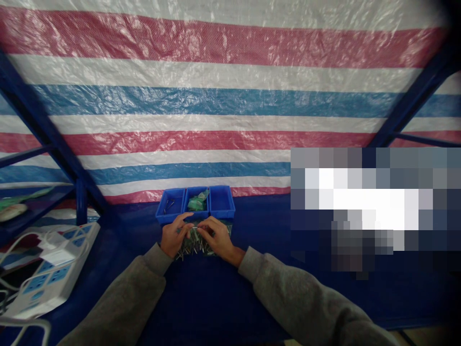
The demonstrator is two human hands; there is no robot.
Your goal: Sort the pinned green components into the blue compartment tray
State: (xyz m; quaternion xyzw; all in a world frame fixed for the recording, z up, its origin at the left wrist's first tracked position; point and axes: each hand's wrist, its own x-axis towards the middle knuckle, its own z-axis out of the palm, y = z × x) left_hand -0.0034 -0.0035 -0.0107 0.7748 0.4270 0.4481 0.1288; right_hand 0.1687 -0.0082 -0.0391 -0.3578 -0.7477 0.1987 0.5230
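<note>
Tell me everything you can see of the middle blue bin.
The middle bin is a blue, open-topped rectangular box that looks like plastic. It stands upright on the blue table between the left bin and the right bin, close beside both; whether they are joined is unclear. A crumpled green bag lies inside. The left hand has a finger before its front edge; contact cannot be told.

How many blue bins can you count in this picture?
3, in a row: the left bin with a few thin pieces, the middle bin with a green bag, and the right bin. The pixelated area could hide more.
</note>
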